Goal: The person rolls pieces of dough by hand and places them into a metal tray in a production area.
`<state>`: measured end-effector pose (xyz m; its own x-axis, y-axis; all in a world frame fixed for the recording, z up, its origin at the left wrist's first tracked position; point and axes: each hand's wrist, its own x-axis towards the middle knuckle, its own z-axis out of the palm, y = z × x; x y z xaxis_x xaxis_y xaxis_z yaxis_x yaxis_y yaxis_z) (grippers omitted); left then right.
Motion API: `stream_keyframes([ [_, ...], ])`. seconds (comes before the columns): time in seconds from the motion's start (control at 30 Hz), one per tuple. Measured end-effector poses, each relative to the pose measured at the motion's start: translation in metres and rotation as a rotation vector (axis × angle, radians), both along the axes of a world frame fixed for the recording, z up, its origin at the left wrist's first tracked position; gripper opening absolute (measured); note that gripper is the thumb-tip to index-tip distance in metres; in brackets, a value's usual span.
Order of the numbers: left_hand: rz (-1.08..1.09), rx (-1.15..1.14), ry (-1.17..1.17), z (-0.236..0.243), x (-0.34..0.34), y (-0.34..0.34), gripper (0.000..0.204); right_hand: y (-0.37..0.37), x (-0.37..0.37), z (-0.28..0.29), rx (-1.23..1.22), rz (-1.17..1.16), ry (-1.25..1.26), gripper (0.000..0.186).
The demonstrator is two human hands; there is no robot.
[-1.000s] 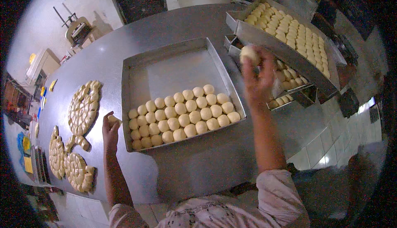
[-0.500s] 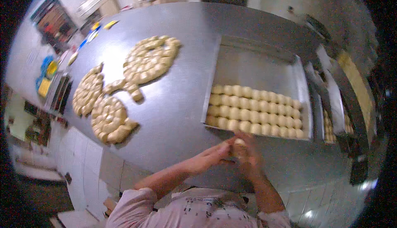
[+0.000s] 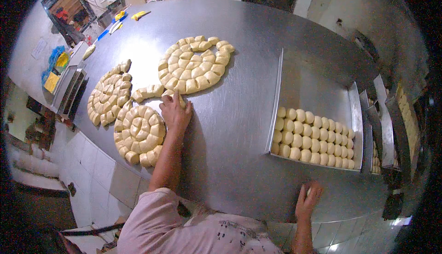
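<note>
My left hand [image 3: 176, 114] reaches to the middle left of the table, its fingers closed around a cut dough piece [image 3: 183, 102] at the end of a short row of dough pieces [image 3: 148, 92]. Around it lie three flat coils of cut dough: a far one [image 3: 193, 67], a near one [image 3: 139, 129] and one at the left [image 3: 108, 96]. Low on the right, my right hand [image 3: 308, 201] is curled, slightly blurred, with a pale bit of dough showing between its fingers. Beyond it, a metal tray [image 3: 275, 102] holds several rows of round dough balls [image 3: 315, 133] in its near half.
The steel table [image 3: 230, 129] curves away on all sides. At the right edge stand more trays [image 3: 386, 120] with dough in them. Yellow- and blue-handled tools [image 3: 118, 24] lie at the far left, near a scale-like metal box [image 3: 69, 90].
My hands were together near the tray's front edge with dough between them. Now they are apart: the left has gone to the cut dough, the right has moved lower right. The view has shifted left.
</note>
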<state>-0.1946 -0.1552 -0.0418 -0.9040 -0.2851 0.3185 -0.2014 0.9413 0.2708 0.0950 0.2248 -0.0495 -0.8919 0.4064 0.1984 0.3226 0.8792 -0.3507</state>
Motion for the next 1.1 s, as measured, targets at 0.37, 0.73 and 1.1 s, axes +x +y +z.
stream_keyframes([
  [0.37, -0.189, 0.204, 0.041, -0.003, 0.029, -0.016, 0.034, 0.069, 0.019, -0.03, 0.172, -0.069, 0.182, 0.034],
  [0.73, -0.41, 1.516, -0.3, 0.065, 0.127, 0.093, 0.028, 0.126, 0.029, -0.022, 0.151, -0.019, 0.13, 0.031],
  [1.1, -0.3, 0.456, -0.095, 0.018, 0.162, 0.022, 0.03, 0.204, 0.047, 0.007, -0.785, -0.062, 0.078, 0.037],
])
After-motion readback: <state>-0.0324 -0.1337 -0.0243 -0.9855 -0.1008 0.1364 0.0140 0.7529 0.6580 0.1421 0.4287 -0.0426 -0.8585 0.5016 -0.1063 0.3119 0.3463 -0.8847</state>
